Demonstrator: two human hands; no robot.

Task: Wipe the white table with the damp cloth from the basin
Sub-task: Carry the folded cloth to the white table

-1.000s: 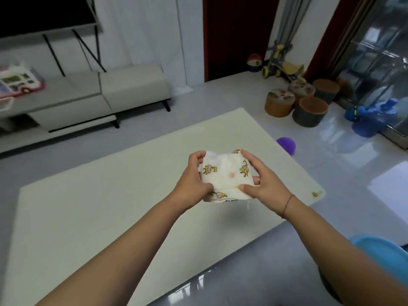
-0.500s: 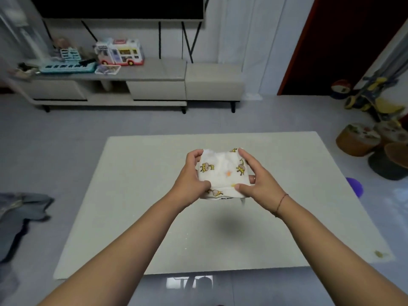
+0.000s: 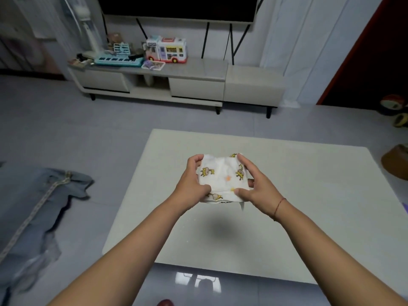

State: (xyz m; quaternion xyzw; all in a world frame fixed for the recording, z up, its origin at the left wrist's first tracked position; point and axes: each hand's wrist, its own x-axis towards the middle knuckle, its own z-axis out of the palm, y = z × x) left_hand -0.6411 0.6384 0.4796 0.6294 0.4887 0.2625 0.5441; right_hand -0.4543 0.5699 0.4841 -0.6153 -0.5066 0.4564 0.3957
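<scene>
A folded white cloth point(image 3: 223, 176) printed with yellow giraffes hangs in the air above the white table point(image 3: 298, 217). My left hand point(image 3: 192, 184) grips the cloth's left edge. My right hand point(image 3: 254, 186) grips its right edge, thumb under the lower corner. The cloth's shadow falls on the tabletop below it. The basin is out of view.
A low TV cabinet point(image 3: 198, 82) with a toy bus point(image 3: 167, 50) and a toy keyboard point(image 3: 119, 61) stands against the far wall. A blue-grey garment point(image 3: 33, 208) lies on the floor to the left. A brown stool point(image 3: 397, 161) sits at the right edge.
My view has swung left: the stools and blue basin slid out to the right, and the cabinet and the floor garment came in. Both hands keep their hold on the cloth.
</scene>
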